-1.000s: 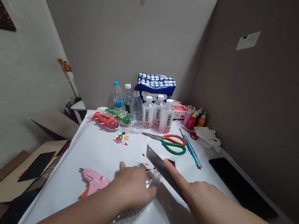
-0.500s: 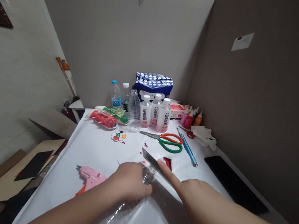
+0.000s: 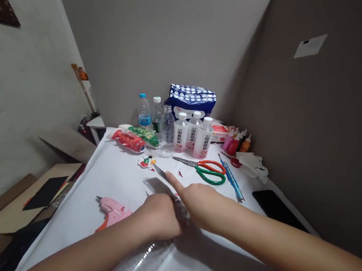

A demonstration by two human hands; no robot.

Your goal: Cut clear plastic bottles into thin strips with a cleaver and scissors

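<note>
My left hand [image 3: 161, 218] is closed around the upper part of a clear plastic bottle [image 3: 140, 266] lying on the white-covered table, its lower end toward me. In my right hand [image 3: 195, 201] is a knife, the index finger stretched along the back of its blade [image 3: 160, 172]. The blade crosses above the bottle's neck end and points to the far left; whether it touches the plastic is hidden by my hands. Left of my left hand lies a pink hot glue gun [image 3: 114, 211]. Beyond the knife sits a small flower-shaped paint palette [image 3: 146, 161].
Large scissors [image 3: 211, 174] with orange and green handles lie past my right hand. Several bottles [image 3: 203, 139] stand at the back before a blue package [image 3: 192, 98]. Paint bottles [image 3: 233, 145], blue brushes [image 3: 233, 177] and a black slab [image 3: 276, 210] are on the right.
My right hand and the knife have moved left and farther out across the bottle's neck end. My left hand stays on the bottle. The camera view has shifted slightly.
</note>
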